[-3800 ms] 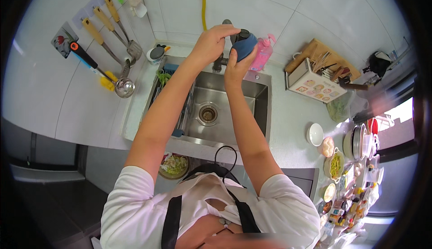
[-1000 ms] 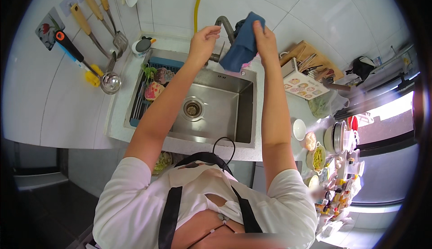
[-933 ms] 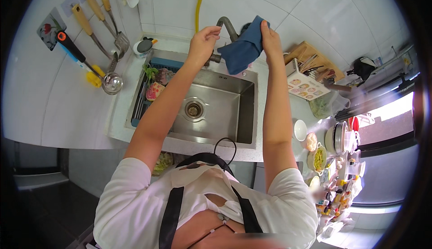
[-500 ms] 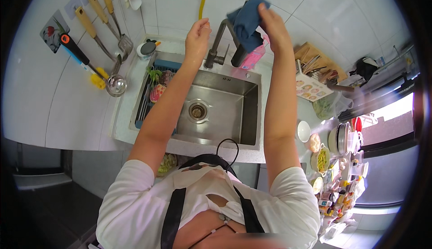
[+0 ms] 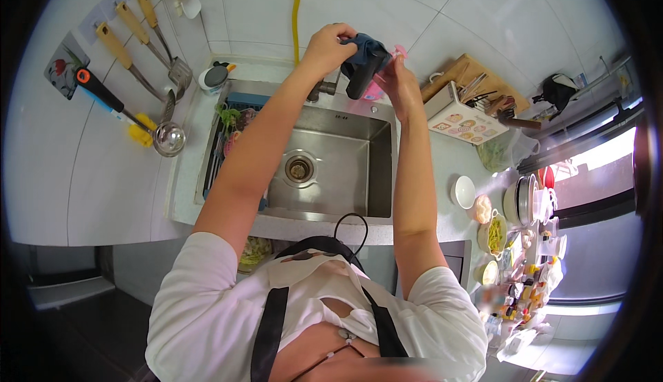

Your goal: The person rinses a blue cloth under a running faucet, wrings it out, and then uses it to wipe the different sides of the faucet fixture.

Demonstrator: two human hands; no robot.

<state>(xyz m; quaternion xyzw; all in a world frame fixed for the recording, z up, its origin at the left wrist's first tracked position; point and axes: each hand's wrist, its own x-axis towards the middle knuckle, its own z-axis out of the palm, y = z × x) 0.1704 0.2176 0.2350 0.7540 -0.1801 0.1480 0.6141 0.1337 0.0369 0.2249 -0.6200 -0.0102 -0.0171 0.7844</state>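
Both my arms reach up over the steel sink toward the tiled wall. My left hand grips the top of a dark blue cloth, which hangs bunched above the faucet. My right hand is at the cloth's right side, its fingers by a small pink hook or clip on the wall. Behind the cloth the faucet shows only at its base.
Wooden-handled utensils and a ladle hang on the left wall. A drainer with vegetables sits at the sink's left. A yellow hose runs down the wall. Right counter holds a box, cutting board, bowls and plates.
Over the last seconds my hands lifted the blue cloth from the faucet up to the wall. Both hands now meet at the pink hook, with the cloth bunched between them.
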